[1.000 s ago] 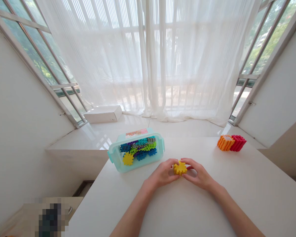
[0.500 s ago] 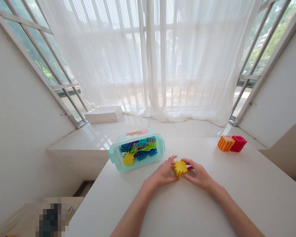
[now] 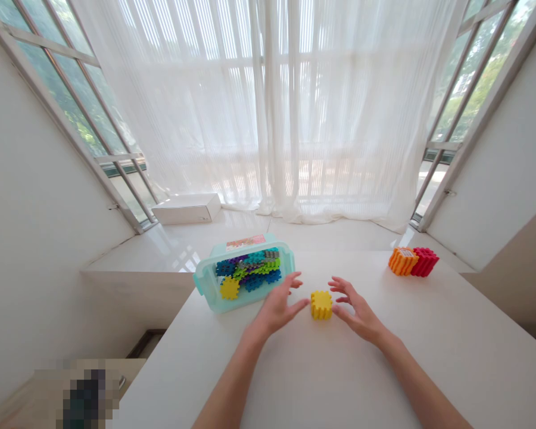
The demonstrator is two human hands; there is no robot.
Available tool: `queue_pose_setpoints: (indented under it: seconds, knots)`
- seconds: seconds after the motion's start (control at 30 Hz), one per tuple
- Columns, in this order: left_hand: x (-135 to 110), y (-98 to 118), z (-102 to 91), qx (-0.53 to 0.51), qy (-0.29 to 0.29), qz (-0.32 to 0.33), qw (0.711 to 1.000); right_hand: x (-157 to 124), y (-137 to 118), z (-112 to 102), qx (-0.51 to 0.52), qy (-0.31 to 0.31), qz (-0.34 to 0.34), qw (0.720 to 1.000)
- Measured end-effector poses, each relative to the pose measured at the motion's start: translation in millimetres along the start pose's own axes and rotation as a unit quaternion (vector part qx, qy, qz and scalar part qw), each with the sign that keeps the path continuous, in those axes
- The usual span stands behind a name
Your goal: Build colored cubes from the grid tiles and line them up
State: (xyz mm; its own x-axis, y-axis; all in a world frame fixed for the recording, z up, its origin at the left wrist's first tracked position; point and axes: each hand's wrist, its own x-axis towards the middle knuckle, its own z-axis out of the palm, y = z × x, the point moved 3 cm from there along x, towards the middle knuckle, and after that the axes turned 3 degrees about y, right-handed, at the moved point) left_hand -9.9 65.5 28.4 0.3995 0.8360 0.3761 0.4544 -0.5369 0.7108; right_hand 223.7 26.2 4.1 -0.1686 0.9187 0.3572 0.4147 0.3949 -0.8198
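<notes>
A small stack of yellow notched plastic tiles [image 3: 321, 304] stands on the white table between my hands. To its left, my left hand [image 3: 280, 302] is open, fingers apart, its thumb tip close beside the stack. My right hand [image 3: 356, 310] is open on the other side, with its thumb at or very near the stack's right edge; whether it touches I cannot tell. Behind my left hand sits a pale turquoise plastic bin [image 3: 209, 301]. Inside are blue, green, purple and grey notched tiles, with one yellow tile [image 3: 229, 288] at the front left.
At the table's right rear stand an orange tile stack [image 3: 402, 262] and a red tile stack [image 3: 425, 262], side by side. A white box [image 3: 185, 210] lies on the sill by the curtain [image 3: 277, 119]. The table's [image 3: 321, 381] left edge runs below the bin.
Both hands have let go of the yellow stack and spread apart. My left hand has moved left toward the bin. The stack stays on the table; the view has shifted slightly.
</notes>
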Motion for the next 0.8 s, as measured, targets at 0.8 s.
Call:
queue_pose_setpoints:
  seconds: [0.8]
  knots:
    - [-32,-35,-51.0,0.270,0.284,-0.017,0.920,4,-11,-3,-0.016,0.112,-0.048,0.992]
